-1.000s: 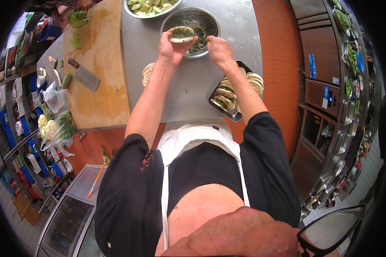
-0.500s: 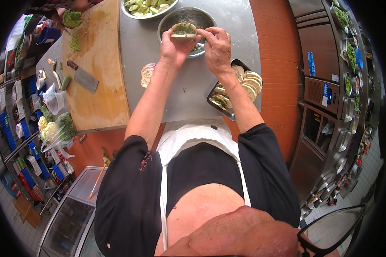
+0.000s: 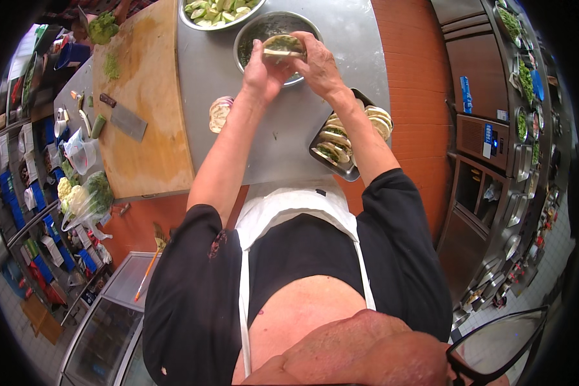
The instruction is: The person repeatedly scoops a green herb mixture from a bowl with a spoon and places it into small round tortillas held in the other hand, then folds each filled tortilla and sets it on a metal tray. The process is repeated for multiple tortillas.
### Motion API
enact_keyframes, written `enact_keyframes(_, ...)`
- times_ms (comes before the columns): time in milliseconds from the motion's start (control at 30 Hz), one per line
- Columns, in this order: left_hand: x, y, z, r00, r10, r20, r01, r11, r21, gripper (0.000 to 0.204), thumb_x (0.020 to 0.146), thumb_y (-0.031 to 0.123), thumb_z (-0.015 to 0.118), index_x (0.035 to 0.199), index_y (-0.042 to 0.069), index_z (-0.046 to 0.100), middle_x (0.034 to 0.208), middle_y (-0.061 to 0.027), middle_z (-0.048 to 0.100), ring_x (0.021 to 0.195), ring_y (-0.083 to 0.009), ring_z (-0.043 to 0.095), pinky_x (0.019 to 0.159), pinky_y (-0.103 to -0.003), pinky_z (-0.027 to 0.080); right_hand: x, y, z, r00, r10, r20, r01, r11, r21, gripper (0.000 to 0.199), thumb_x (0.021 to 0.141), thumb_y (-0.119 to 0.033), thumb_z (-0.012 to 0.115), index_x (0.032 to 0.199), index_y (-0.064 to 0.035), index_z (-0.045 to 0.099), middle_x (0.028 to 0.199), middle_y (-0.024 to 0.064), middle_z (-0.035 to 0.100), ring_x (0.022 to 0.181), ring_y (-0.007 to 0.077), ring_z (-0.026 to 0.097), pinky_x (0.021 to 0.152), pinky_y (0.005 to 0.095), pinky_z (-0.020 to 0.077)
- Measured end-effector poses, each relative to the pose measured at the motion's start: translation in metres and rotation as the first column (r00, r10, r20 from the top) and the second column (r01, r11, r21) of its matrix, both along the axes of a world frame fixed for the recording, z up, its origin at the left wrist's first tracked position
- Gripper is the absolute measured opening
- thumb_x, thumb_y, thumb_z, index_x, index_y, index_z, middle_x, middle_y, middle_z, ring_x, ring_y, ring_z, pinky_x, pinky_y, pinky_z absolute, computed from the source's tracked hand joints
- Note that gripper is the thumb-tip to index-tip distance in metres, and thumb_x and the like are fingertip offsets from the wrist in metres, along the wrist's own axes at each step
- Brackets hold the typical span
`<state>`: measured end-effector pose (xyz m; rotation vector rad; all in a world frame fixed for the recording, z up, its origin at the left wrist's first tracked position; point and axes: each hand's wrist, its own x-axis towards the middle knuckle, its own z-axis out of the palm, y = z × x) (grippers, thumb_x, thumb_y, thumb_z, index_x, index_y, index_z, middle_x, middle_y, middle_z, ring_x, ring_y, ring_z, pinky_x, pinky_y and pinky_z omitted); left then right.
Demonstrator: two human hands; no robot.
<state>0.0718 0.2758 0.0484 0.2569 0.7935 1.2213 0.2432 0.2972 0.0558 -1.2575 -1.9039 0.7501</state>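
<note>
Both my hands are raised over a steel mixing bowl that has a dark green chopped filling in it. Between them is a pale round stuffed slice, doubled like a sandwich with green filling inside. My left hand grips it from the left with the thumb up. My right hand closes round its right side. Below my right forearm, a dark metal tray holds several stuffed slices and pale slices, partly covered by the arm. A stack of pale slices lies left of my left wrist.
A bowl of green cut vegetables stands at the far edge. On the wooden cutting board at left lies a cleaver. A co-worker at the far left holds a leafy green head. A plastic bag of cauliflower sits by the board's corner.
My right hand has moved from fingertips at the slice's edge to wrapping its right side. The stuffed slice has shifted slightly right. My right forearm uncovers more of the tray.
</note>
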Motion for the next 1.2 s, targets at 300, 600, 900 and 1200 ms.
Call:
enact_keyframes(300,-0.026,0.002,-0.010,0.192,0.554,-0.810,0.312,0.748,0.585,0.033,0.103,0.014,0.076,0.136,0.012,0.075,0.144,-0.0132,0.064,0.140,-0.0289,0.059,0.115,-0.043,0.051,0.019,0.019,-0.015,0.989,0.019,-0.144,-0.031,0.996,-0.079,0.036,0.101,-0.009,0.082,0.133,-0.0037,0.069,0.110,0.0058,0.076,0.099,0.0129,0.071,0.090,0.0320,0.0606)
enact_keyframes(600,-0.026,0.003,0.005,0.088,0.618,-0.781,0.469,0.666,0.580,0.040,0.089,0.003,0.078,0.128,0.014,0.079,0.144,-0.0146,0.064,0.142,-0.0347,0.058,0.118,-0.046,0.052,0.016,0.020,-0.007,0.992,0.096,-0.087,-0.104,0.990,-0.099,0.035,0.102,-0.009,0.080,0.134,-0.0037,0.069,0.113,0.0077,0.077,0.102,0.0163,0.074,0.093,0.0342,0.0615)
enact_keyframes(900,-0.036,0.005,0.013,0.266,0.519,-0.812,0.494,0.650,0.577,0.050,0.089,0.001,0.079,0.136,0.017,0.078,0.149,-0.0127,0.064,0.142,-0.0342,0.059,0.121,-0.045,0.052,0.015,0.021,0.000,0.973,0.123,-0.194,-0.172,0.950,-0.259,0.033,0.105,-0.008,0.077,0.135,-0.0035,0.068,0.115,0.0050,0.079,0.105,0.0123,0.074,0.097,0.0318,0.0610)
enact_keyframes(1200,-0.048,0.011,-0.001,0.594,0.047,-0.803,0.408,0.843,0.351,0.043,0.099,0.006,0.082,0.141,0.005,0.070,0.124,-0.0040,0.078,0.117,-0.0158,0.073,0.100,-0.033,0.062,0.014,0.023,0.008,0.959,0.193,-0.208,-0.245,0.933,-0.263,0.033,0.105,-0.010,0.077,0.136,-0.0037,0.068,0.118,0.0039,0.077,0.108,0.0122,0.072,0.098,0.0312,0.0607)
